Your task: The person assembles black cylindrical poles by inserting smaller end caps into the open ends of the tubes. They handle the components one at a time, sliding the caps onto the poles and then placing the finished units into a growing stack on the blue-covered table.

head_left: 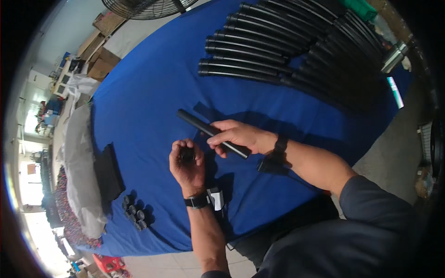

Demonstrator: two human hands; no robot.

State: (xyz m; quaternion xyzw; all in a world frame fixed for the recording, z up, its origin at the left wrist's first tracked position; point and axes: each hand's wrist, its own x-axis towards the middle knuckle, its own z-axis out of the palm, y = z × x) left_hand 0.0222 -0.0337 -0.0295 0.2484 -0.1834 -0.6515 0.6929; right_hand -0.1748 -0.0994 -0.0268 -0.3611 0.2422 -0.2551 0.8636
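My right hand grips a slim black tube above the blue cloth. The tube slants from upper left to lower right, its lower end poking out below my fingers. Just left of it, my left hand is curled, palm up, around a small dark round piece. That piece looks like a black cap, though my fingers partly cover it. Tube and left hand are apart. A small cluster of black round caps lies on the cloth at the lower left.
Many black tubes lie side by side on the blue-covered table at the far right. A dark folded cloth and a grey cover line the left edge. A fan stands beyond the far edge.
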